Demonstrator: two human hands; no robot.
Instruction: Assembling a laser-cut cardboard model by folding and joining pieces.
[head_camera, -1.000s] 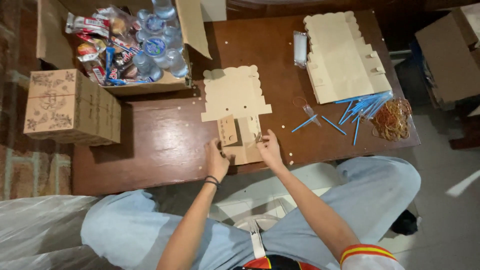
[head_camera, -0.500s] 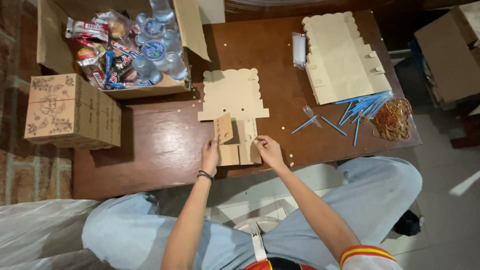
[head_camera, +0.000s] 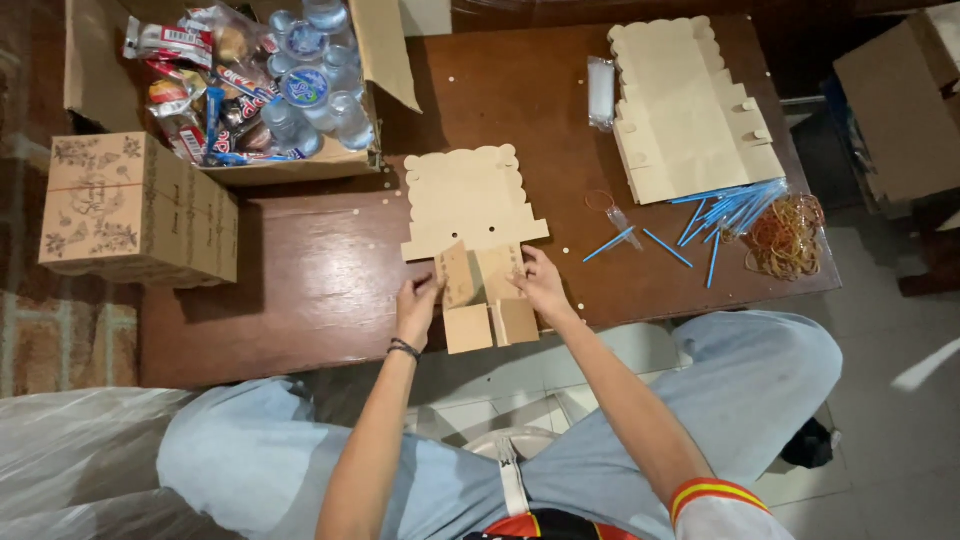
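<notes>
A flat tan cardboard box blank with a scalloped top edge lies on the dark wooden table, its lower flaps partly folded up. My left hand grips the left flap of the blank near the table's front edge. My right hand holds the right flap, fingers pressed on the cardboard. Both hands sit at the bottom part of the blank, a few centimetres apart.
A stack of flat box blanks lies at the back right. Blue straws and rubber bands sit to the right. An open carton of snacks and water cups stands back left, a folded patterned box at left.
The blank's lower flaps have been bent further upward. My left hand shifted slightly up onto the left flap; my right hand stays on the right flap.
</notes>
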